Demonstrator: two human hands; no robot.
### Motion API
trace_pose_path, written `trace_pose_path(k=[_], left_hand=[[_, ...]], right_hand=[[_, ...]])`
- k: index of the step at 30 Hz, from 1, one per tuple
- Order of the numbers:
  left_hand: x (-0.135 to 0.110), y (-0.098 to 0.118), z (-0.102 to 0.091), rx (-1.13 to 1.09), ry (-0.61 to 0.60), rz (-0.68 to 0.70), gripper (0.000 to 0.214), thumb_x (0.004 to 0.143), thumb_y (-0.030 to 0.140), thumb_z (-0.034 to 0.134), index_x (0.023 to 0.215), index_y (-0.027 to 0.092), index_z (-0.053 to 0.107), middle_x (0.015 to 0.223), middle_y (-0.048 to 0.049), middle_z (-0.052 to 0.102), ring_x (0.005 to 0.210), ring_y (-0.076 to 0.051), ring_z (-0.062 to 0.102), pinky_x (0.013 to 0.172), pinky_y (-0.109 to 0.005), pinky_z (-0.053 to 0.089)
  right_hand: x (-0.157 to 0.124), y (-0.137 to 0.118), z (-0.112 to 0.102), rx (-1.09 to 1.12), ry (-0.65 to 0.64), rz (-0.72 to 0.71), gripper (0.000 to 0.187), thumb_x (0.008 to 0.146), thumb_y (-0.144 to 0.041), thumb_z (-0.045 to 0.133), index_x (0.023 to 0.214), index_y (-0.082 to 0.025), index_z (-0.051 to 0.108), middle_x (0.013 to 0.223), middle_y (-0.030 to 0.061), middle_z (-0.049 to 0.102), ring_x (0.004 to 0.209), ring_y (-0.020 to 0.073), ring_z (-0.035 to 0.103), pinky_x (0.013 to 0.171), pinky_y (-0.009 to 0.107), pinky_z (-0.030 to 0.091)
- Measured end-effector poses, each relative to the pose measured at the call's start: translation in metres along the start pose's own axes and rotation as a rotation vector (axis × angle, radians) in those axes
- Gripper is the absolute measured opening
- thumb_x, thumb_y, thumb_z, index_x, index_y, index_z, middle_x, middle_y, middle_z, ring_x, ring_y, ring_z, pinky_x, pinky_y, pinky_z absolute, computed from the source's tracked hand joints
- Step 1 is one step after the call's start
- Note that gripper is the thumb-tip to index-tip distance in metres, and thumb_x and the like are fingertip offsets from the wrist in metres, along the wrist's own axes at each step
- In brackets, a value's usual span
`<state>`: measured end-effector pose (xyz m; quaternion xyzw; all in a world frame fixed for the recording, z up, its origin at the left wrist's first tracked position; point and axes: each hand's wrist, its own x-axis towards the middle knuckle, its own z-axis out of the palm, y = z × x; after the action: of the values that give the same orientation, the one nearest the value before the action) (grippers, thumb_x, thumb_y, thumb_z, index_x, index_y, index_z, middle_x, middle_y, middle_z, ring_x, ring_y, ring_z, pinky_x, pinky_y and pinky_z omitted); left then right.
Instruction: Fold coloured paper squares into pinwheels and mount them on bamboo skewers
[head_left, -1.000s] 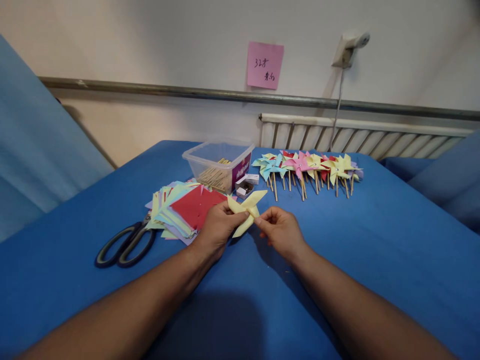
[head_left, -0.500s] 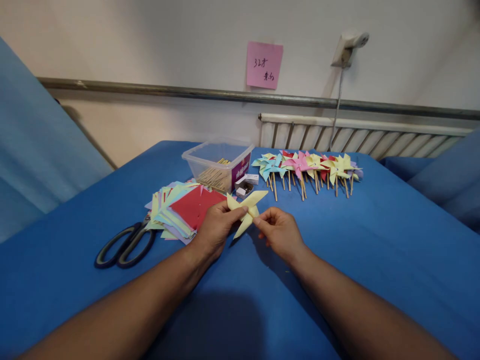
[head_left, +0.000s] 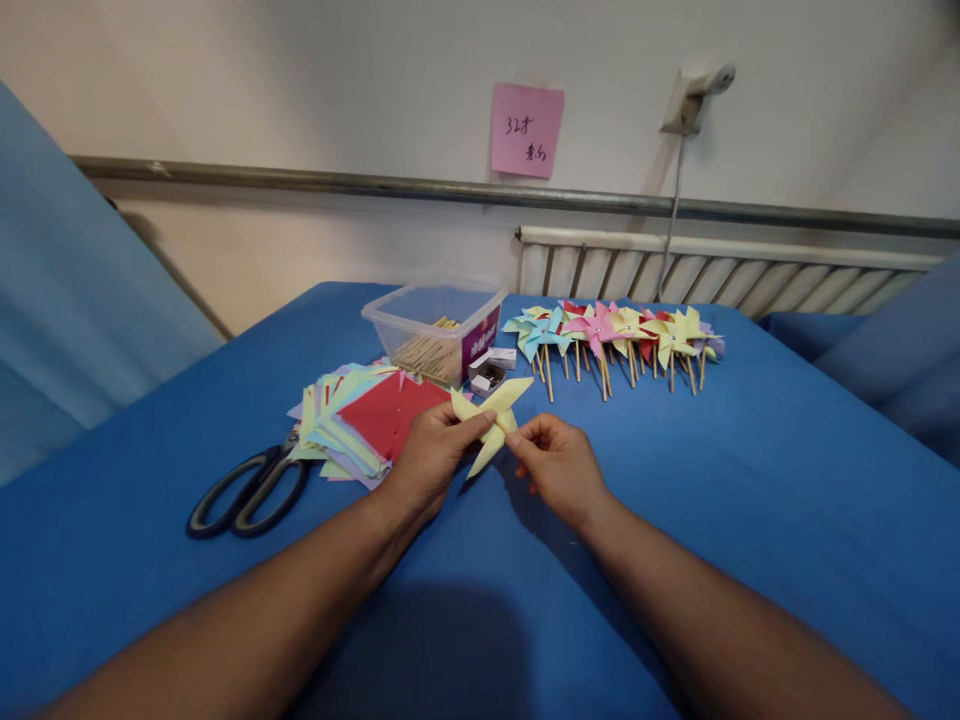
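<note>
A pale yellow paper pinwheel (head_left: 512, 394) with folded blades is between my two hands, above the blue table. My left hand (head_left: 433, 448) is closed on it from the left, the thumb pressed near its centre. From the right, my right hand (head_left: 559, 456) pinches the edge of a blade with thumb and fingertips. No stick shows on this pinwheel. Just behind it sits a small open white box (head_left: 491, 375) with small dark metal pieces in it. Beside my left hand lies a stack of coloured paper sheets (head_left: 375, 415), a red one on top.
Scissors (head_left: 251, 495) with dark handles lie left of the paper. A clear plastic tub (head_left: 427, 310) of wooden sticks stands behind it. Finished pinwheels (head_left: 600, 330) on sticks lie in a row at the back right. A radiator (head_left: 720, 265) and metal rail (head_left: 375, 187) run along the wall.
Both hands keep their hold on the yellow pinwheel with almost no movement. The whole view has shifted very slightly.
</note>
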<state>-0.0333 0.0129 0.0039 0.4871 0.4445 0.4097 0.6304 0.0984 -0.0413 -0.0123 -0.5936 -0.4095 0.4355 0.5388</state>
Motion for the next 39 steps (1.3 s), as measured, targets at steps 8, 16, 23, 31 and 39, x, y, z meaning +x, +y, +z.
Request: trace_pose_path(k=[8, 16, 23, 31, 39], left_hand=[[-0.0022, 0.0016, 0.002, -0.109, -0.076, -0.004, 0.024, 0.064, 0.028, 0.076, 0.079, 0.011, 0.068, 0.073, -0.0069, 0.069, 0.065, -0.017, 0.064, 0.062, -0.029, 0.049], [-0.0023, -0.0002, 0.0019, -0.08, -0.034, -0.005, 0.025, 0.059, 0.024, 0.077, 0.078, 0.012, 0.067, 0.073, -0.0072, 0.07, 0.062, -0.018, 0.064, 0.06, -0.03, 0.049], [-0.004, 0.0032, 0.0034, -0.109, -0.031, -0.004, 0.022, 0.062, 0.026, 0.077, 0.076, 0.012, 0.066, 0.071, -0.005, 0.068, 0.06, -0.015, 0.061, 0.059, -0.027, 0.047], [-0.0017, 0.0047, 0.0025, -0.049, 0.003, 0.049, 0.021, 0.061, 0.028, 0.077, 0.068, 0.013, 0.064, 0.062, -0.0011, 0.064, 0.054, -0.012, 0.055, 0.054, -0.025, 0.042], [-0.0039, 0.0033, 0.0028, 0.029, 0.015, 0.076, 0.022, 0.061, 0.03, 0.077, 0.069, 0.014, 0.064, 0.063, -0.0012, 0.064, 0.053, -0.013, 0.056, 0.053, -0.025, 0.042]], right_hand=[[0.0004, -0.0008, -0.0006, 0.029, 0.007, 0.007, 0.02, 0.073, -0.034, 0.062, 0.065, -0.018, 0.053, 0.046, -0.0062, 0.052, 0.037, 0.0072, 0.042, 0.037, 0.019, 0.032], [0.0016, 0.0018, -0.0012, 0.08, -0.025, 0.044, 0.021, 0.073, -0.036, 0.063, 0.068, -0.018, 0.053, 0.044, -0.0062, 0.052, 0.035, 0.0066, 0.041, 0.035, 0.017, 0.03], [0.0007, 0.0005, -0.0014, 0.057, -0.02, -0.007, 0.02, 0.072, -0.035, 0.063, 0.066, -0.018, 0.053, 0.045, -0.0054, 0.052, 0.037, 0.0074, 0.043, 0.036, 0.018, 0.032], [-0.0009, 0.001, -0.001, 0.022, -0.029, -0.019, 0.022, 0.072, -0.036, 0.064, 0.066, -0.018, 0.053, 0.049, -0.0041, 0.053, 0.043, 0.0091, 0.047, 0.04, 0.02, 0.037], [0.002, 0.0017, 0.0005, 0.213, -0.012, 0.031, 0.05, 0.065, -0.037, 0.073, 0.106, -0.018, 0.053, 0.095, 0.0055, 0.064, 0.062, 0.0119, 0.059, 0.042, 0.019, 0.042]])
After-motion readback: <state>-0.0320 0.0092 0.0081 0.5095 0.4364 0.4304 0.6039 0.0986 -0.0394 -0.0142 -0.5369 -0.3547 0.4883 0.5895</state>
